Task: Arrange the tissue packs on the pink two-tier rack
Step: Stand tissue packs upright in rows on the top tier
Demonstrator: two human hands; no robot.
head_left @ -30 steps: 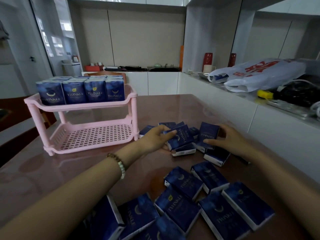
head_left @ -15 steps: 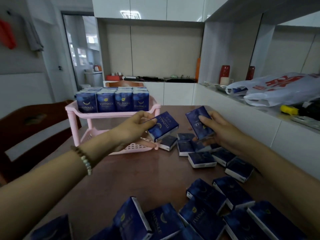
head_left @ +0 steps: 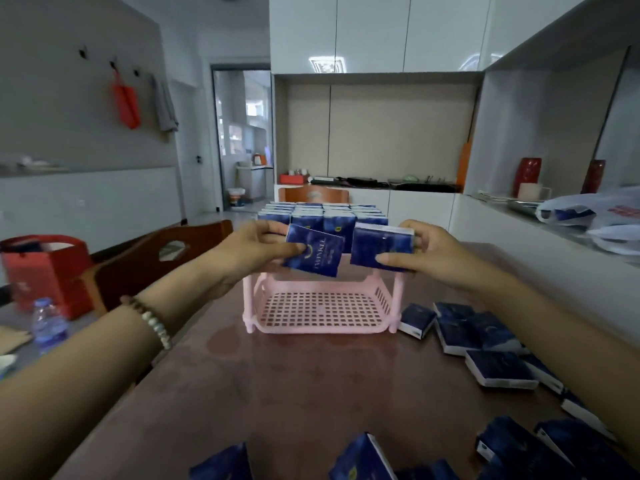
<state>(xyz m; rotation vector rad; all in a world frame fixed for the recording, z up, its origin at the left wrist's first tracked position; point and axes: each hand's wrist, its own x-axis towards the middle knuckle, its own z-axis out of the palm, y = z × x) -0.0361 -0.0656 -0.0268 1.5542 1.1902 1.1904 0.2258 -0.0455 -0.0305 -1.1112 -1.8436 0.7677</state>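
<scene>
Two hands each hold one dark blue tissue pack, raised side by side in front of the upper tier of a pink two-tier rack. The left hand has its grip closed on the left pack, thumb across the printed front and fingers behind; this pack is tilted. The right hand pinches the right pack, thumb under its lower edge and fingers at its far side, and holds it more squarely. The two packs are just beside each other; whether they touch cannot be told.

The rack stands on the brown worktop near the middle of the far edge. Its upper tier is filled with rows of upright packs, partly hidden by the hands. Its lower tier shows a bare pink mesh floor.

Many loose packs lie flat and overlapping along the right edge of the worktop, starting just beside the rack's front right leg. More packs lie along the near edge, some blurred.

A beaded bracelet circles the left wrist. Beyond the left edge are a wooden chair, an open-topped red bag whose contents cannot be seen, and a plastic water bottle. Beyond the right edge, a white plastic bag lies on a cabinet top, with a dark blue shape showing through it.
</scene>
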